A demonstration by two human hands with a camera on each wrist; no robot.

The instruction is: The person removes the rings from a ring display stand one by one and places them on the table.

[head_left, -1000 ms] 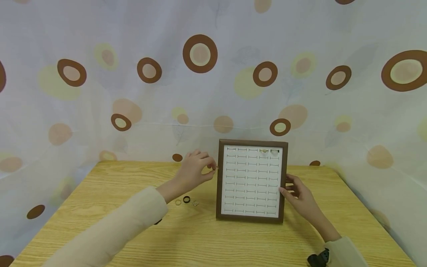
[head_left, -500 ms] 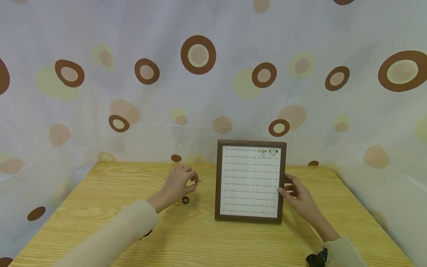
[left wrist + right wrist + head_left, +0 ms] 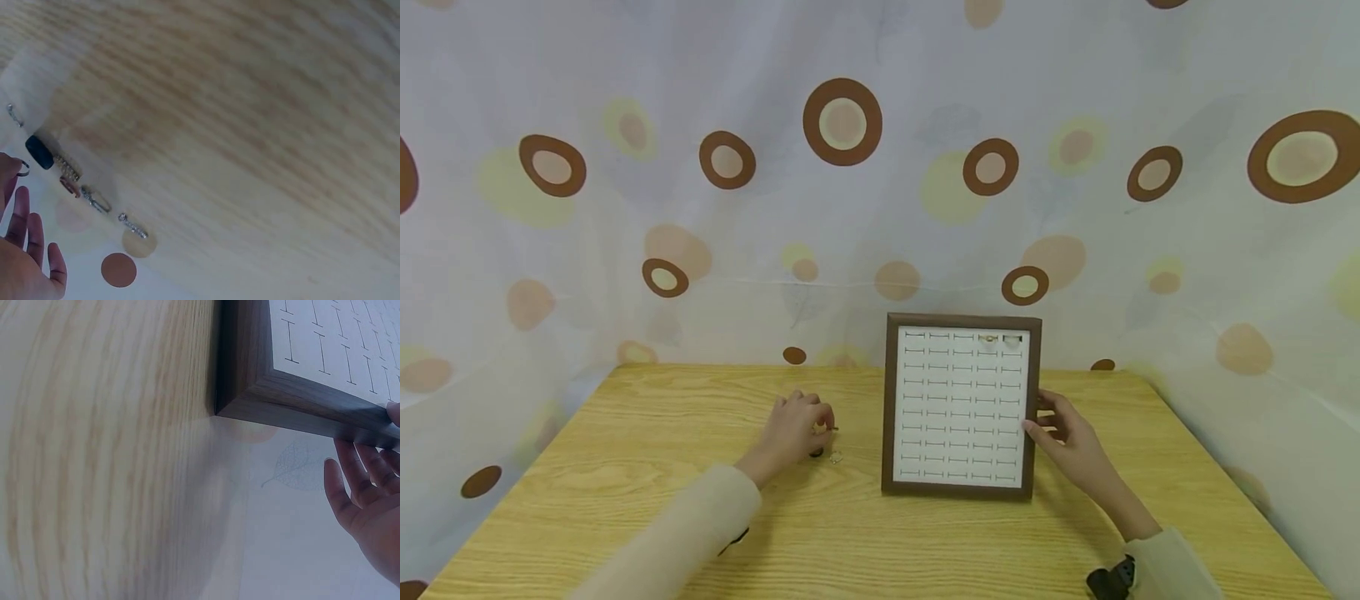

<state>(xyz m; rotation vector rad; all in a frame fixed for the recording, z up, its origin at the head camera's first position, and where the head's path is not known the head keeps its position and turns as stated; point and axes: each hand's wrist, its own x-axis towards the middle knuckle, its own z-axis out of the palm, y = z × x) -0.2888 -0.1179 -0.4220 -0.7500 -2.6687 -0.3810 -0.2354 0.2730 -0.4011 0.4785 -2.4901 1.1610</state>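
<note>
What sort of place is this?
Looks like a curtained-off tabletop workspace, possibly a filming setup: patterned sheeting hangs behind and beside a wood-grain table, with a framed ring display standing on it.

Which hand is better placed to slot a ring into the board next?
Likely the left hand: it pinches a ring near the loose rings, while the right hand holds the board by its edge.

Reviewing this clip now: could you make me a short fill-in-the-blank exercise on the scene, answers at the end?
1. The frame around the white board is coloured ____.
2. In the head view, the right hand holds that frame by its ____ edge.
3. The left hand pinches a ring, and the number of rings set in the board is ____.
4. Those set rings are in the ____ row.

Missing words: brown; right; two; top.
</note>
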